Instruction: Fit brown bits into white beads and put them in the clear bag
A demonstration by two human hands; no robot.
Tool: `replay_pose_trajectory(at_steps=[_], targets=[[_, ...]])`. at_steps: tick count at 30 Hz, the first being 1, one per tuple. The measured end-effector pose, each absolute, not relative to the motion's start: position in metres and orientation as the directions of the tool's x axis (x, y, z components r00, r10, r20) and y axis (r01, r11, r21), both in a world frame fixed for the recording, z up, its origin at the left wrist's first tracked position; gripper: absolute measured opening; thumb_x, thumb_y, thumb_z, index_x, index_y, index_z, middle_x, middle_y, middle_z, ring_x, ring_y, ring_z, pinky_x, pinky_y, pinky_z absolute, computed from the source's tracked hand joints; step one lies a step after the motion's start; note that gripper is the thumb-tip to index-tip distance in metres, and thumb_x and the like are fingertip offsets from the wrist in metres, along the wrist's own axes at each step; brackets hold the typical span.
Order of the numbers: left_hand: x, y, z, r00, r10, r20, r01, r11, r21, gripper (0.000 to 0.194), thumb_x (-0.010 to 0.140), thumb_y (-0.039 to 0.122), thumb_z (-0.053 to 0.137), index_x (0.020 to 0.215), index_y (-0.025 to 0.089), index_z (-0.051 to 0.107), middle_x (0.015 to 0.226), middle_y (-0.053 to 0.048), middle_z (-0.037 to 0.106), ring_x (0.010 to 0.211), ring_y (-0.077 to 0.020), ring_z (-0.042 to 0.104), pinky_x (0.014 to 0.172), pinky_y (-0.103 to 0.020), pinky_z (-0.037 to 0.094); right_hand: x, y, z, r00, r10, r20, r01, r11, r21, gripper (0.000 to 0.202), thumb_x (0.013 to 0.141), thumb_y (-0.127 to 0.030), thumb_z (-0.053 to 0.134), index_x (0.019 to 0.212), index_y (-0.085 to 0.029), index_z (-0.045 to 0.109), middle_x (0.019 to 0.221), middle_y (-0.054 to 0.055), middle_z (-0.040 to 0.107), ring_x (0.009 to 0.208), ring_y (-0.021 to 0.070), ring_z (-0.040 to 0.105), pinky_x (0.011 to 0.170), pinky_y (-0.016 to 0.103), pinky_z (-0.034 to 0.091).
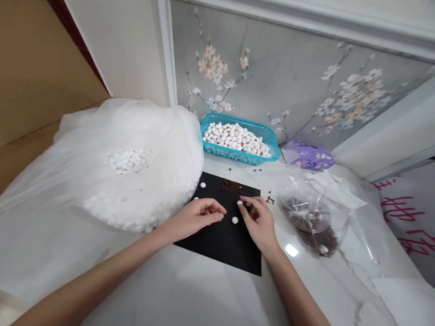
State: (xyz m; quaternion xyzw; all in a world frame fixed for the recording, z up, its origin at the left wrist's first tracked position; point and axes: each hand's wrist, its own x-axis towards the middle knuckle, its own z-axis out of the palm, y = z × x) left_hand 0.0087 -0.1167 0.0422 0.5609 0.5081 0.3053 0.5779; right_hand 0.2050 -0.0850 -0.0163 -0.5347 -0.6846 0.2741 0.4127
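Observation:
My right hand (258, 223) pinches a small white ball (240, 202) between thumb and fingertips, just above a black mat (239, 251). To its left, my left hand (201, 214) is closed with thumb and fingers together; whatever lies between them is too small or hidden to make out. A loose white ball (235, 220) rests on the mat between the two hands, and another white ball (203, 185) sits near the mat's far left corner. One more is partly covered by my left hand. Beyond my fingers lies a small heap of dark reddish-brown bits (231, 186).
A turquoise basket (277, 153) full of white balls stands against the wall. At left bulges a large translucent bag (158, 136) of white balls. On the right are a clear bag (316, 226) of brown bits, a purple packet (309, 155) and white paper (407, 294).

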Motion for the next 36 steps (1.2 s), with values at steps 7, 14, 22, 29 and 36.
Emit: replay_pose_trajectory(at_steps=[7,14,22,29,36], targets=[[0.033,-0.138,0.022,0.368,0.902,0.224,0.636,-0.42,0.647,0.028,0.086,0.021,0.042,0.107,0.018,0.06,0.096,-0.009,0.061,0.084,-0.02,0.055,0.075,-0.03,0.041,0.206,-0.059,-0.018,0.075,0.982,0.171,0.51,0.109,-0.853,0.031,0.075,-0.04,0.057,0.086,-0.012,0.064,0.067,0.0,0.052,0.049,0.0097,0.043,0.049,0.025,0.039],[0.049,-0.145,0.009,0.582,0.753,0.306,0.717,-0.653,0.242,0.032,0.086,0.021,0.043,0.117,0.017,0.052,0.126,-0.013,0.05,0.113,-0.0264,0.044,0.089,-0.038,0.038,0.199,-0.046,-0.014,0.032,0.987,0.159,0.681,0.095,-0.726,0.024,0.074,-0.035,0.054,0.076,-0.015,0.067,0.065,0.002,0.058,0.054,0.0142,0.049,0.058,0.028,0.039],[0.036,-0.134,-0.006,0.603,0.725,0.332,0.716,-0.676,0.174,0.025,0.085,0.009,0.043,0.107,0.017,0.054,0.105,-0.005,0.06,0.093,-0.0172,0.055,0.079,-0.03,0.044,0.204,-0.071,-0.01,-0.05,0.962,0.27,0.633,0.24,-0.736,0.018,0.082,-0.029,0.047,0.076,-0.017,0.059,0.07,0.001,0.054,0.057,0.0127,0.047,0.055,0.025,0.038],[0.041,-0.128,0.002,0.496,0.836,0.235,0.801,-0.545,0.247,0.022,0.091,0.019,0.036,0.099,0.017,0.056,0.09,-0.004,0.06,0.081,-0.0169,0.056,0.068,-0.029,0.046,0.204,-0.11,-0.005,-0.202,0.928,0.314,0.632,0.369,-0.682,0.012,0.087,-0.023,0.043,0.081,-0.02,0.053,0.076,0.0,0.05,0.064,0.0113,0.05,0.059,0.023,0.04],[0.04,-0.127,-0.001,0.337,0.915,0.222,0.78,-0.403,0.478,0.018,0.09,0.023,0.039,0.103,0.019,0.051,0.088,-0.003,0.061,0.084,-0.0168,0.057,0.073,-0.03,0.046,0.202,-0.111,-0.008,-0.338,0.877,0.342,0.67,0.479,-0.567,0.013,0.087,-0.017,0.041,0.087,-0.019,0.053,0.083,0.002,0.055,0.071,0.013,0.056,0.059,0.022,0.043]])
